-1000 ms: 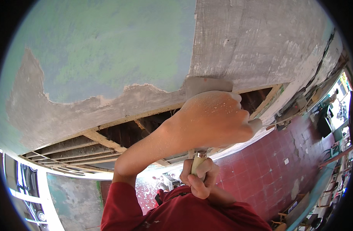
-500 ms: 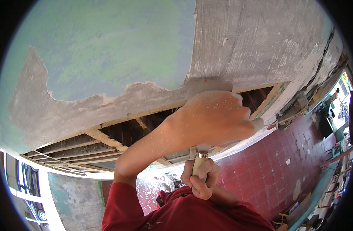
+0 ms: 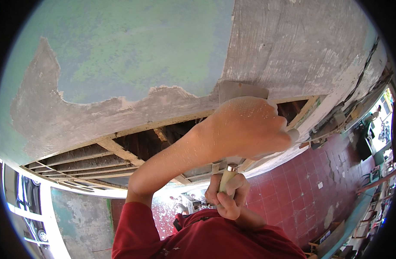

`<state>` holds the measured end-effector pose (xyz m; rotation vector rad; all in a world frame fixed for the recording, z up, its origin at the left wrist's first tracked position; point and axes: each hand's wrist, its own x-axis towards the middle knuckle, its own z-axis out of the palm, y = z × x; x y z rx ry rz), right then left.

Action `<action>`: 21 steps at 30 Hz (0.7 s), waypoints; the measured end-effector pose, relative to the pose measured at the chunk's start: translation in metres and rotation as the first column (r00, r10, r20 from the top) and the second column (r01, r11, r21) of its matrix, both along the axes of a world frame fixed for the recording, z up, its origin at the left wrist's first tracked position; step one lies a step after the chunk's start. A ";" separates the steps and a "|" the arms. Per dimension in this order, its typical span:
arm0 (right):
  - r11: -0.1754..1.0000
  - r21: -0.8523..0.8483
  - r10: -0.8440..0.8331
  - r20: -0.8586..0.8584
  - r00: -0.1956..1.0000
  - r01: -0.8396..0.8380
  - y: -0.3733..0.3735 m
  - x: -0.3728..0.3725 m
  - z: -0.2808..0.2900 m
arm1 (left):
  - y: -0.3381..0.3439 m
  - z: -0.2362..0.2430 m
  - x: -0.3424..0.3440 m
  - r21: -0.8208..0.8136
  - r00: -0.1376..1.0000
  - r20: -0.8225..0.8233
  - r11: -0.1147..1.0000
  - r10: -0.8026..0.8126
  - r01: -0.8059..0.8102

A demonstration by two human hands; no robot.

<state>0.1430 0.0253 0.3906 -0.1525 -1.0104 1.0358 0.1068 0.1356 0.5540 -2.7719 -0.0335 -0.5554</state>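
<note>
My left hand (image 3: 249,127) reaches up across the view, its back toward me and pale specks on the skin. Its fingers are closed on a flat, wide grey scraper blade (image 3: 243,90), which lies against the grey plastered surface (image 3: 288,52) beside the opening. How the fingers grip it is hidden behind the hand. Lower, in front of my chest, my right hand (image 3: 227,196) is wrapped round the pale handle of a putty knife (image 3: 229,177) with a shiny metal collar. The knife points upward, and most of its blade is hidden behind my left hand.
Green paint (image 3: 142,52) with a ragged edge borders the grey plaster. Wooden battens (image 3: 120,151) cross a dark opening beneath it. A cable (image 3: 321,137) runs at the right. Red floor tiles (image 3: 288,194) lie below, with furniture along the right and a vehicle (image 3: 32,211) far left.
My left hand and the scraper blade have shifted slightly up and right. My right hand with the putty knife has moved slightly right. The view has tilted a little.
</note>
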 end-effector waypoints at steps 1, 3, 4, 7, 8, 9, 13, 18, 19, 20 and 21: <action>1.000 -0.010 0.013 -0.007 1.000 -0.013 -0.001 0.001 -0.004 | 0.000 -0.005 -0.001 0.010 1.000 0.005 1.000 0.005 -0.005; 1.000 -0.005 0.018 0.009 1.000 -0.018 -0.003 0.003 -0.006 | 0.001 -0.009 0.000 0.026 0.999 0.031 1.000 -0.008 0.007; 1.000 -0.002 0.020 0.017 1.000 -0.020 -0.003 0.003 -0.006 | 0.002 -0.008 0.001 0.032 0.999 0.048 0.999 -0.022 0.021; 0.999 0.035 -0.034 0.031 0.999 0.033 0.002 0.000 0.004 | 0.002 0.008 0.002 0.049 0.999 0.040 0.999 -0.025 0.023; 0.998 0.048 -0.044 0.028 0.999 0.043 0.004 -0.002 0.009 | 0.001 0.014 0.003 0.059 0.999 0.025 0.998 -0.020 0.018; 0.998 0.056 -0.041 0.018 0.999 0.040 0.006 -0.003 0.013 | 0.001 0.013 0.003 0.050 0.999 0.038 0.999 -0.018 0.016; 1.000 -0.010 0.007 0.031 0.999 -0.007 0.000 0.000 0.000 | -0.001 -0.002 0.000 0.039 1.000 0.020 0.999 0.017 -0.017; 0.984 0.161 0.052 0.115 0.992 -0.070 0.007 0.006 0.003 | 0.001 0.006 0.000 0.041 0.995 0.092 0.999 -0.035 0.032; 0.988 0.149 0.035 0.099 0.995 -0.049 0.008 0.005 0.005 | 0.001 0.011 0.001 0.060 0.996 0.082 0.998 -0.033 0.028; 0.990 0.140 0.019 0.080 0.997 -0.030 0.010 0.003 0.007 | 0.002 0.014 0.002 0.085 0.997 0.069 0.996 -0.027 0.021; 0.995 0.096 -0.002 0.042 0.999 -0.002 0.009 0.000 0.011 | 0.002 0.012 0.002 0.056 0.998 0.061 0.998 -0.014 0.011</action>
